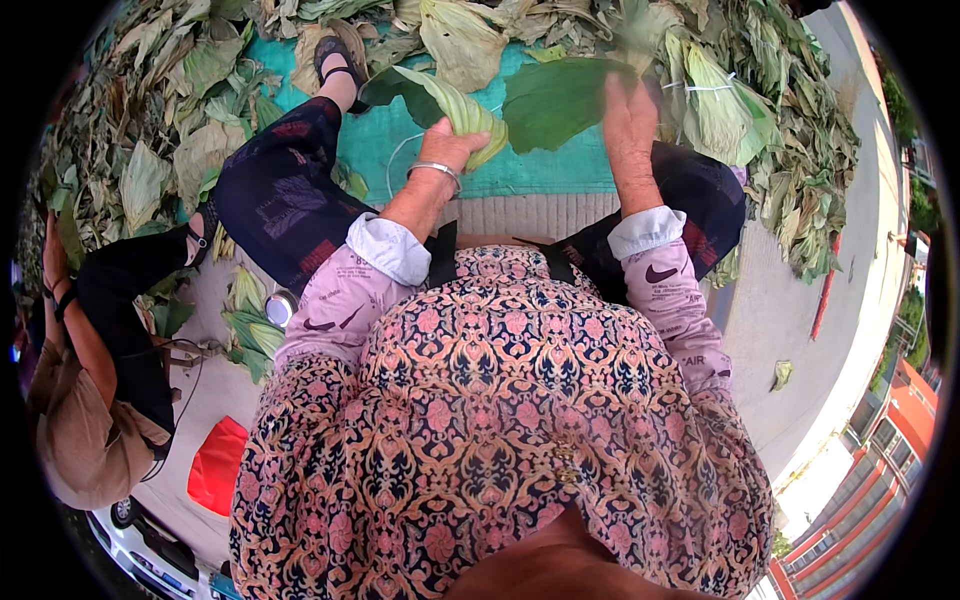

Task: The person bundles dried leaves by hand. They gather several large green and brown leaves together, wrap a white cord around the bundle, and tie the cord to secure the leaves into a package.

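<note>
My left hand [447, 150], with a silver bangle at its wrist, grips a folded large leaf [457, 105]. Its pale ribbed side faces outward and a dark green flap spreads to the left. To the right, my right hand [630, 120] holds the right end of a flat dark green leaf [559, 105]; its fingertips are blurred. Beneath both leaves lies a green woven sheet [555, 174]. Beside my right hand, a bundle of pale green leaves [716, 105] is bound with white ties.
Heaped dry leaves [142, 180] curve around the sheet. My legs are spread on either side. A co-worker [97, 390] sits at the left, near several leaf bundles [255, 330] and a round metallic object [281, 308]. A red bag-like item [217, 465] lies on the concrete.
</note>
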A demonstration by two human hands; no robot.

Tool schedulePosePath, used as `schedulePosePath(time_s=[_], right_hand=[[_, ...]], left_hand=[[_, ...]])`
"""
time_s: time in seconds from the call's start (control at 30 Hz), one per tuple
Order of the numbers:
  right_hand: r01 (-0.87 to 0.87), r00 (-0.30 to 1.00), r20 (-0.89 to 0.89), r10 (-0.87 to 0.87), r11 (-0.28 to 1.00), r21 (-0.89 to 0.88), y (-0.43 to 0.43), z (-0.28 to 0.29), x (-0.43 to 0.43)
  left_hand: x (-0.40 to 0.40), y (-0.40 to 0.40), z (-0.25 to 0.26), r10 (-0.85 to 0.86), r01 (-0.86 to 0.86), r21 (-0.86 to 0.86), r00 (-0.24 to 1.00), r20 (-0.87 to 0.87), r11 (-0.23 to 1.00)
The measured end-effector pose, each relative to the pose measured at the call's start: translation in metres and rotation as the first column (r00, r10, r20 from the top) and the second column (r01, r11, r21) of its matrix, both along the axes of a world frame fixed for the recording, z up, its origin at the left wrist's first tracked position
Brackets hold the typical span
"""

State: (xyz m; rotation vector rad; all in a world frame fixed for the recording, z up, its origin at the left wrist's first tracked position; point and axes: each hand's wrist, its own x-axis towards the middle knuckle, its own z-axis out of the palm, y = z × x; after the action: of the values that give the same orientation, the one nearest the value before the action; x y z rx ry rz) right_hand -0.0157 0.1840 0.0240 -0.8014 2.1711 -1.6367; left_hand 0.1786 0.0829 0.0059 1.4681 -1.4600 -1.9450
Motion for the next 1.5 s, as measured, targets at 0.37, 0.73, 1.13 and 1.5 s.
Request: schedulePosePath(time_s=[0.37, 0.73, 1.13, 1.5], right_hand=[[-0.684, 0.709, -0.231, 0.667, 0.729, 0.007, -0.002, -0.020, 0.063], [-0.717, 0.631, -0.391, 0.670, 0.697, 0.038, 0.002, -0.030, 0.056], [-0.396, 0.083, 0.975, 0.206, 0.905, -0.158, 0.031, -0.043, 0.044], [0.024, 0.524, 0.840, 0.143, 0.983, -0.183, 0.011, -0.079, 0.038]], left_hand=[[-0.004, 0.019, -0.009, -0.006, 0.117, 0.454, 0.971, -0.238, 0.884], [-0.002, 0.014, -0.008, 0.171, 0.147, 0.573, 0.869, -0.463, 0.806], [-0.018, 0.020, -0.018, 0.180, 0.090, 0.552, 0.891, -0.416, 0.829], [-0.029, 0.025, -0.048, -0.031, 0.107, 0.508, 0.988, -0.154, 0.854]])
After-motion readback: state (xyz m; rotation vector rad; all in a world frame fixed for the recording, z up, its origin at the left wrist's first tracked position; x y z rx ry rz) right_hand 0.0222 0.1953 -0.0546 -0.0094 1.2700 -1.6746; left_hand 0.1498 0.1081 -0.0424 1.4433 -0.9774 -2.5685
